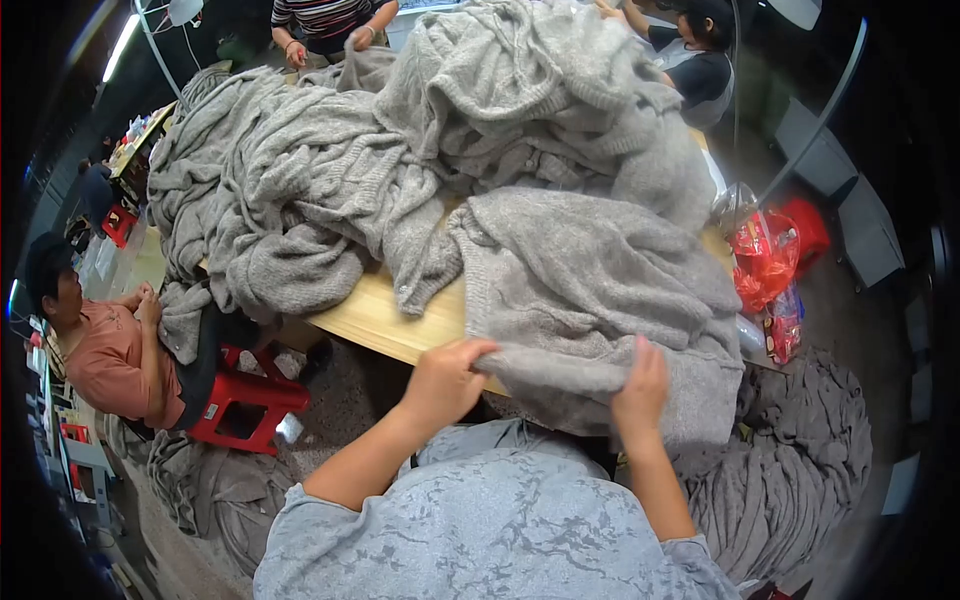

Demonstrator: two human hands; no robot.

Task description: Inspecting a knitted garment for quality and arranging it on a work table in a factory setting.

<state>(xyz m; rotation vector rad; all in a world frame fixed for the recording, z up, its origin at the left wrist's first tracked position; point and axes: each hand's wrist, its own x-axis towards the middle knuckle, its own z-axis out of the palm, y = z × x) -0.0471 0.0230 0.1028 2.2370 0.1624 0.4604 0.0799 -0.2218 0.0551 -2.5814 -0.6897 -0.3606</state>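
Note:
A grey knitted garment (590, 290) lies over the near edge of a wooden table (385, 320). My left hand (445, 380) pinches its folded hem at the table edge. My right hand (642, 385) grips the same hem further right, fingers curled into the knit. Behind it, a big heap of grey knitwear (400, 150) covers most of the table.
A person in an orange shirt (105, 355) sits at the left beside a red stool (240, 400). Two other people (330, 25) stand at the far side. Red plastic bags (765, 265) hang at the right edge. More grey knitwear (790, 470) is piled on the floor at right.

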